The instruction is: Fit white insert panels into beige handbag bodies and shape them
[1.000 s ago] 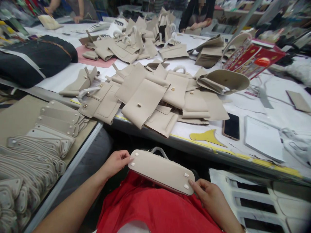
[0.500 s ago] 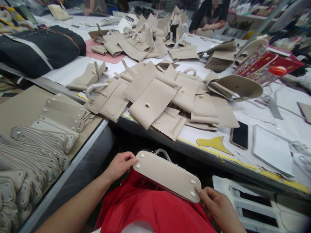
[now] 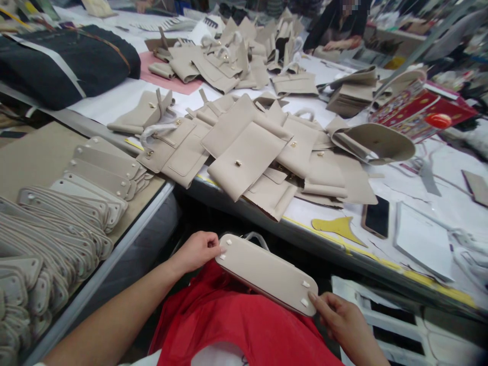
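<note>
At my lap, a beige handbag (image 3: 269, 274) has its long rounded base turned toward me, with small white-covered feet near both ends. A wrapped handle (image 3: 257, 239) shows behind its far edge. My left hand (image 3: 202, 250) pinches the base at its left end, fingers curled. At the opposite end my right hand (image 3: 337, 312) grips the edge, thumb on the base beside a foot. The rest of the bag is hidden below the base. Beyond my hands, unfinished beige bag pieces (image 3: 247, 160) lie heaped at the table's near edge, some with gold clasps.
Stacked beige base panels (image 3: 57, 229) cover the side table at left. A black strapped bundle (image 3: 68, 66) lies behind them. To the right are a phone (image 3: 375, 217), a white pad (image 3: 423, 241), a yellow scrap (image 3: 337, 227) and a white slatted stool (image 3: 392, 310). A co-worker (image 3: 339, 30) sits across.
The view has shifted slightly, so the table things sit a little differently in the frame. Both hands keep their hold on the handbag, which has barely moved.
</note>
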Motion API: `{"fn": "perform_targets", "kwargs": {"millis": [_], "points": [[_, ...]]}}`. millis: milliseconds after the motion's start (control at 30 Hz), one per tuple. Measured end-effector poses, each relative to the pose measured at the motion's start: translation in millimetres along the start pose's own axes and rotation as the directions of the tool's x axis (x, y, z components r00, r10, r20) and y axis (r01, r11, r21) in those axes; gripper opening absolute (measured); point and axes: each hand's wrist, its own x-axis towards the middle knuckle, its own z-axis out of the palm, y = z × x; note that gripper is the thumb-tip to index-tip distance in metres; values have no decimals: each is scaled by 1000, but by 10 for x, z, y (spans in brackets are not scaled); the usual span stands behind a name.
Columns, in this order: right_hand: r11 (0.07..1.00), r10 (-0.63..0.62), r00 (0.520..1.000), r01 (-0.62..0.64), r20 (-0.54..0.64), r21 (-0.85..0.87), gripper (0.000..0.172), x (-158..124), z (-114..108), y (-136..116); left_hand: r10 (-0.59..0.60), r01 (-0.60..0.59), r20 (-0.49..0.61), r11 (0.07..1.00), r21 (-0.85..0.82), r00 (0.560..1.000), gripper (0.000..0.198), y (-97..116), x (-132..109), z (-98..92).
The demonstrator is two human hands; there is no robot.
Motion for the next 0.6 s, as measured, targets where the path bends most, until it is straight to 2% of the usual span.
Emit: {"fn": "perform_targets", "kwargs": {"millis": [67,133,200,267,300,367,433,467,533,600], "points": [[999,-1,1000,1,7,-42,47,-3,-36,-20,7,-7,0,999,47,1000,30,19,10,-19],[987,-33,999,34,10,-158,47,-15,-100,-65,12,-11,-5,996,93,1000,29,40,14,-36],[930,-102,994,87,-25,-357,46,-46,-164,-162,12,-11,-9,991,131,1000,28,63,7,-51],[835,-223,968,129,-115,-534,42,-92,-179,-333,13,-11,-10,988,155,1000,28,77,-5,-61],[798,-306,939,161,-160,-581,38,-115,-152,-448,15,-13,-13,987,161,1000,28,79,-12,-62],[740,-510,840,318,-185,-593,31,-140,-13,-722,18,-13,-24,987,159,1000,30,69,-22,-56],[632,-700,707,546,-102,-551,32,-119,221,-1016,20,-14,-40,990,142,999,31,43,-28,-40],[570,-757,652,625,-44,-533,40,-88,357,-1154,20,-14,-46,992,127,999,31,27,-29,-30],[490,-803,594,704,47,-513,61,6,627,-1379,14,-9,-53,996,89,999,32,-3,-29,-11],[476,-801,592,718,86,-507,73,114,844,-1516,-1,3,-56,999,45,998,32,-24,-29,4]]}}
